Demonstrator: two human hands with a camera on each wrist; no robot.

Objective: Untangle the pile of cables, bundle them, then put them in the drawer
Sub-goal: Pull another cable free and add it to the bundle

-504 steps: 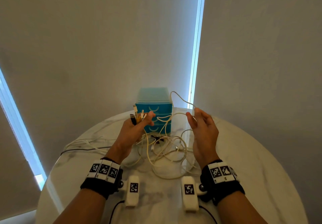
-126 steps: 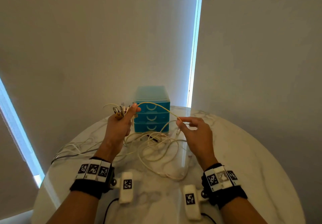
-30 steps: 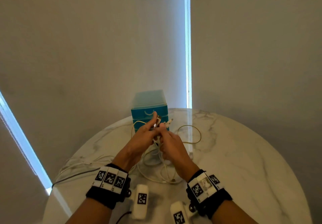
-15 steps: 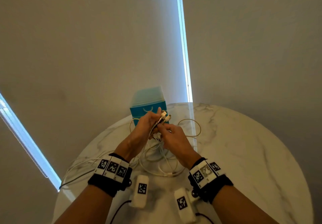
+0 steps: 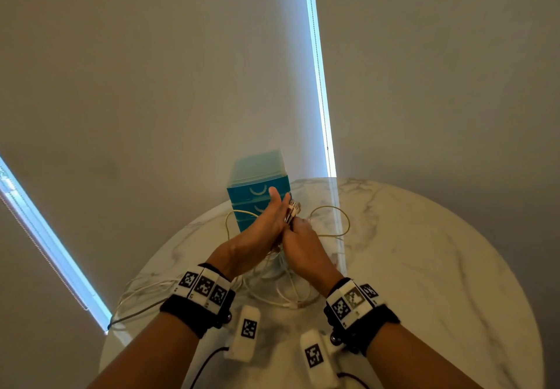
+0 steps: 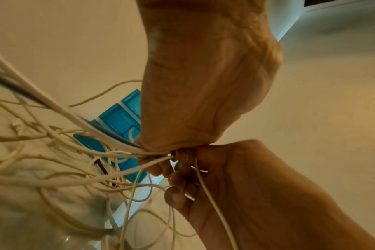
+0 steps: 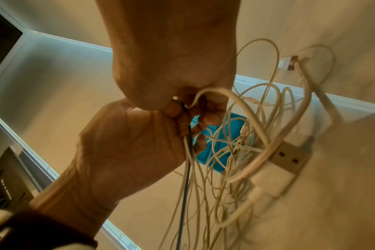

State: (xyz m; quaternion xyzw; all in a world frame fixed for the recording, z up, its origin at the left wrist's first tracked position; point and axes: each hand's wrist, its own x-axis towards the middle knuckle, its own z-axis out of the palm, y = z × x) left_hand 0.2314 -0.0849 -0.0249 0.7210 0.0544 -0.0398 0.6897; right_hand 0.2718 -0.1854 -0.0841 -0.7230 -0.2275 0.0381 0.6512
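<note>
Fingers of the right hand curled round a single white cable, pinching it just below the left hand, and the two hands are pressed together in the middle of the head view. Left hand's thumb points up and its other digits lie long and close together, with a cluster of cable plugs clamped against them and poking out at the top right of the hand. From the left wrist view, a thick run of white strands and one dark strand goes straight into that hand's grip. Below the hands the cables drop in loose white loops onto the marble table, one loop arcing out to the right of the hands, more strands trailing off to the lower left edge of the table. In the right wrist view a white charger block with a USB plug sits at the right of the frame among the loops. Behind the hands, at the far edge of the table, stands the blue drawer unit, its drawers closed, against the grey wall
</note>
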